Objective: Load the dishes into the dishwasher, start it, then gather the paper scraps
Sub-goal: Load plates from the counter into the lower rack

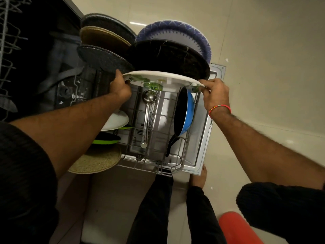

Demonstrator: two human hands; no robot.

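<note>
Both bare forearms reach forward and down, the left hand (120,85) and the right hand (215,93) each with fingers curled in a grip, well apart.

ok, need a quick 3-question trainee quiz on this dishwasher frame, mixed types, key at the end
1. True or false: both hands hold the white plate by its rim, the left hand at one edge and the right hand at the other.
2. Which item stands on edge in the rack, just below the right hand? A) blue pan B) glass jug C) cutting board
3. Fill in: the steel ladle lies in the rack with its bowl toward the ____ plate.

Key: 1 true; 2 A, the blue pan; 3 white.
</note>
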